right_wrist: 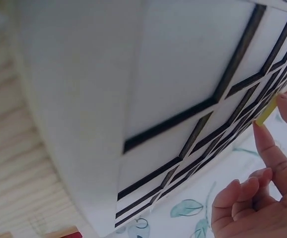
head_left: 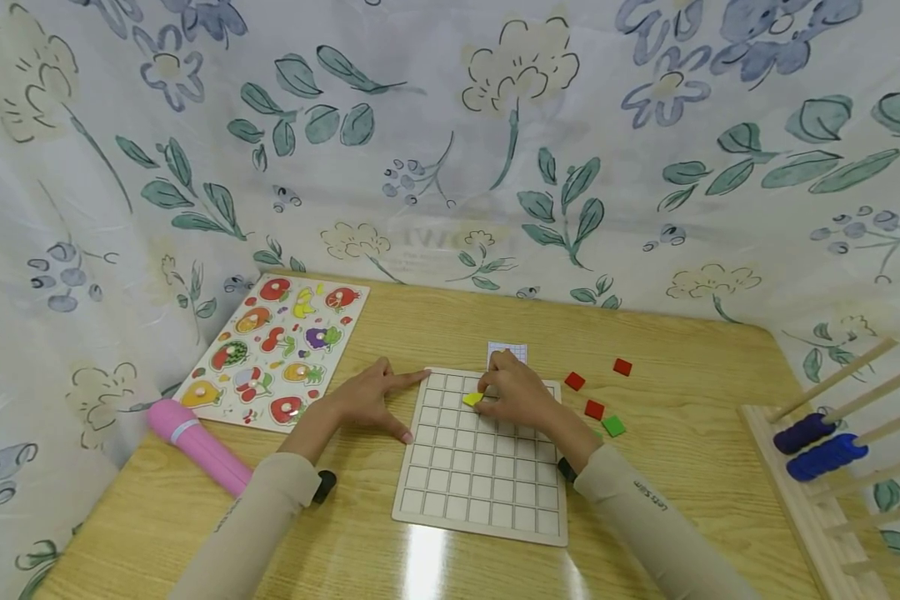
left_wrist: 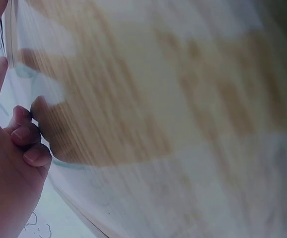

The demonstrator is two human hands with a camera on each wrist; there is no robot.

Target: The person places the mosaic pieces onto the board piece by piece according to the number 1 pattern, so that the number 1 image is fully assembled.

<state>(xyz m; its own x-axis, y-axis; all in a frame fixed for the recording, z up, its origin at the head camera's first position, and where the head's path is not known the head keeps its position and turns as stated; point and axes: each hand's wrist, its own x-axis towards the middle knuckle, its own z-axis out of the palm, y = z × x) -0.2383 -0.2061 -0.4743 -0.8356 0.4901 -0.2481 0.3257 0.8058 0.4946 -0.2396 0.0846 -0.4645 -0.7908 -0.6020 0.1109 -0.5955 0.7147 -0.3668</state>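
In the head view my right hand (head_left: 521, 390) pinches a small yellow square tile (head_left: 472, 400) between thumb and fingertips, over the upper part of a pale wooden grid board (head_left: 480, 529). The right wrist view shows the yellow tile (right_wrist: 266, 112) held on edge, close to the grid. My left hand (head_left: 362, 402) braces the board's left side: its index finger reaches the top left corner and its thumb touches the left edge. In the left wrist view the other fingers (left_wrist: 27, 134) are loosely bent, with nothing in them. A small printed grid card (head_left: 508, 350) lies just behind the board, partly covered by my right hand.
Right of the board lie several red tiles (head_left: 594, 409) and a green tile (head_left: 613, 426). A fruit puzzle board (head_left: 277, 350) and a pink stick-shaped object (head_left: 202, 450) are on the left. At the right edge stands a wooden peg rack (head_left: 780, 492) with blue rings (head_left: 827, 457).
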